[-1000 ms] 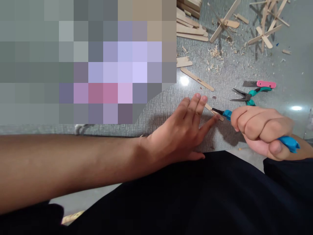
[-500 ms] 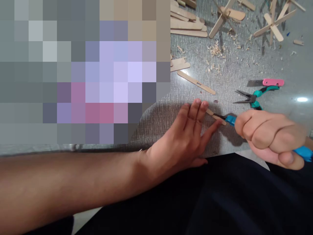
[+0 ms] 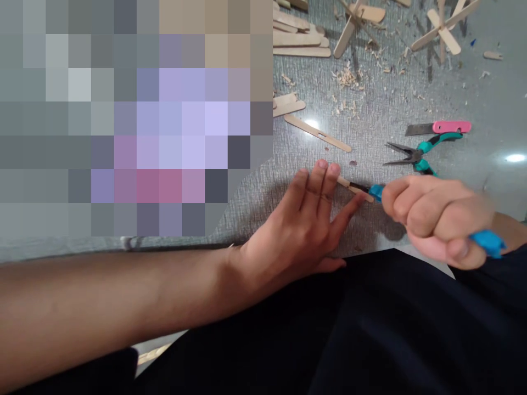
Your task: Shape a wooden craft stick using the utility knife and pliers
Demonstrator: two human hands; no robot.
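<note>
My left hand [image 3: 310, 219] lies flat on the table with its fingers spread, pressing down a wooden craft stick [image 3: 364, 193]. Most of that stick is hidden beneath the fingers. In my right hand [image 3: 438, 216], closed in a fist, is a blue-handled tool with a narrow dark blade [image 3: 359, 187]. Its tip touches the stick just beside my left fingertips. A second craft stick [image 3: 335, 141] with a small slot cut through it lies beyond my left hand. Needle-nose pliers [image 3: 415, 156] with teal grips rest open beyond my right hand.
A pink-handled cutter [image 3: 450, 127] lies behind the pliers. Wood shavings [image 3: 348, 77] are scattered on the grey table. Stacked sticks [image 3: 302, 41] lie at the back, near crossed-stick pieces [image 3: 442, 30]. A pixelated area covers the upper left.
The whole view has shifted slightly. The right fist and blue-handled tool have edged left toward the left hand, with the handle's rear end swinging most. The left hand keeps its place on the stick.
</note>
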